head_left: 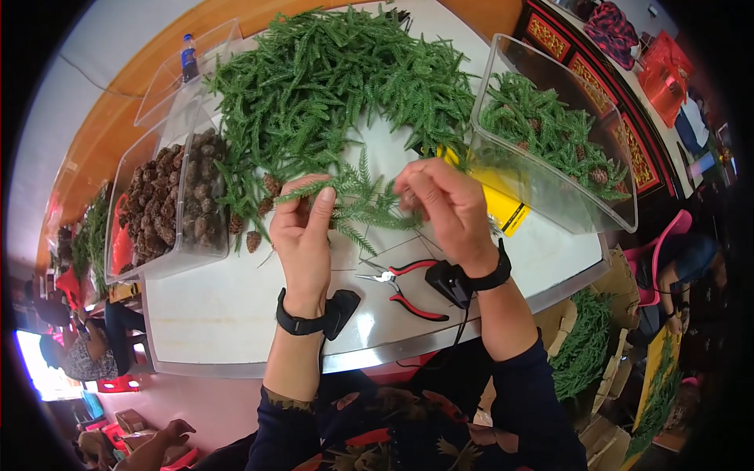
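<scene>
A green artificial pine sprig [365,206] spreads across the space between my two hands, above the white table. My left hand [302,228] pinches its left part between thumb and fingers, and needles stick out past the fingertips. At the sprig's right end is my right hand [448,204], its thumb and fingers pressed together; what they pinch is too small to make out. Pliers [397,286] with red and black handles lie on the table just below the hands, jaws apart. Both wrists wear black straps with small dark devices.
A big heap of green sprigs [330,78] covers the far table. Clear bins hold pine cones [161,196] at left and finished-looking sprigs with cones [550,133] at right. A yellow package [503,206] lies beside the right bin. Loose cones [253,240] sit near the left bin.
</scene>
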The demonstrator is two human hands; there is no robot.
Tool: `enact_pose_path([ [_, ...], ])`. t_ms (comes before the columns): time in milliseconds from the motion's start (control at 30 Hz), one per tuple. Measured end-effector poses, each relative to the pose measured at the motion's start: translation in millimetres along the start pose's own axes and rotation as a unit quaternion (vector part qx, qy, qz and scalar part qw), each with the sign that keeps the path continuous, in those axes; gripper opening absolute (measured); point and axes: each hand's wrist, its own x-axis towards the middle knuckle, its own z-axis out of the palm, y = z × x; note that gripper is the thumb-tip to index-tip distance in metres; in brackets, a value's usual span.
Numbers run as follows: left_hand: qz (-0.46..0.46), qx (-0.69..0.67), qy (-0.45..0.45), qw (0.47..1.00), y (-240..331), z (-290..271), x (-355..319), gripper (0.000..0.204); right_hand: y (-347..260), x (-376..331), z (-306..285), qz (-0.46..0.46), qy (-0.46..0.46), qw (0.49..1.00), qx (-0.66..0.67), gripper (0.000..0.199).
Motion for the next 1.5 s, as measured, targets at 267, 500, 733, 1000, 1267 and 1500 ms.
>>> enact_pose_path([
  [267,0.034,0.040,-0.062,0.997,3.6,11.2,-7.9,0.016,2.6,-6.0,5.6,0.026,-0.098,0.990,-0.100,0.015],
  [500,-0.002,0.049,-0.086,0.995,1.1,9.4,-9.2,0.015,2.1,-6.6,6.7,0.010,-0.097,0.988,-0.119,0.016],
  [733,-0.065,0.054,-0.115,0.990,-1.0,11.9,-12.1,0.015,8.7,-5.3,7.6,-0.019,-0.062,0.988,-0.143,0.017],
  [1000,-0.079,0.030,-0.070,0.994,-7.9,13.5,-11.7,0.020,1.1,-6.0,7.4,0.041,-0.066,0.988,-0.131,0.017],
  [1267,-0.124,-0.059,-0.026,0.990,-4.5,14.3,-10.6,0.021,11.5,-9.9,14.2,0.034,-0.068,0.996,-0.048,0.025],
  [1500,-0.128,-0.054,-0.009,0.990,0.8,12.4,-11.0,0.023,-0.1,-9.3,15.1,0.086,-0.077,0.993,-0.013,0.034],
])
